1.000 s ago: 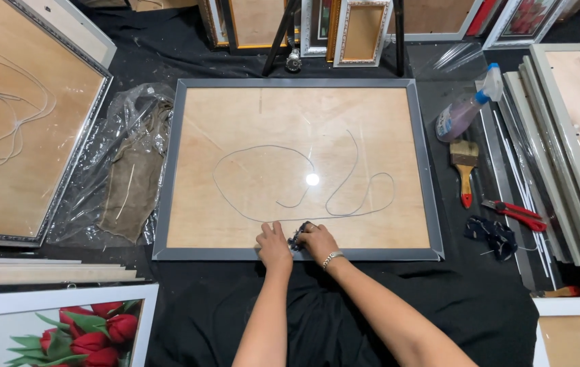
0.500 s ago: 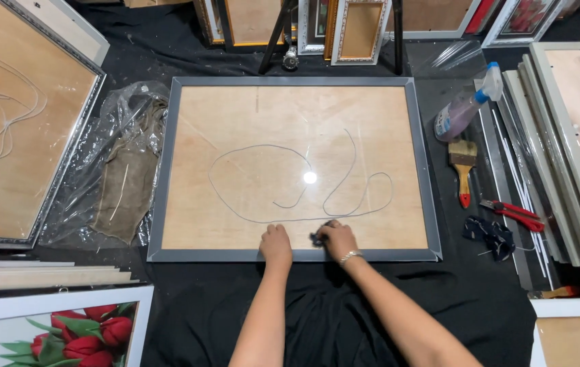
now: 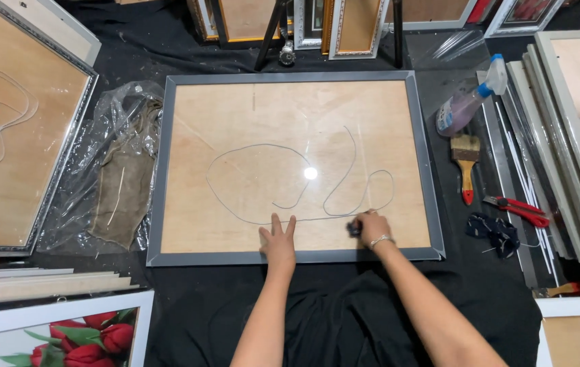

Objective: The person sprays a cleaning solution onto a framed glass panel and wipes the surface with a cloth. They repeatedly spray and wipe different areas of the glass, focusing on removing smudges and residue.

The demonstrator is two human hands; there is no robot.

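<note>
grey frame [image 3: 159,204], tan backing board [image 3: 269,122], red pliers [image 3: 520,211]

frame [image 3: 295,256] lay centre, on cloth [image 3: 344,319] | cord [image 3: 283,204] looped on its backing board | left hand [image 3: 278,243] flat on board's near edge, right hand [image 3: 371,228] just right of it | plastic bag [image 3: 110,163] left of frame | spray bottle [image 3: 467,102], brush [image 3: 465,160], pliers [image 3: 518,209] to its right | flower picture [image 3: 59,336] near left

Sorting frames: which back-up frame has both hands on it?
The grey-edged frame in the middle; left hand and right hand rest on its board.
</note>
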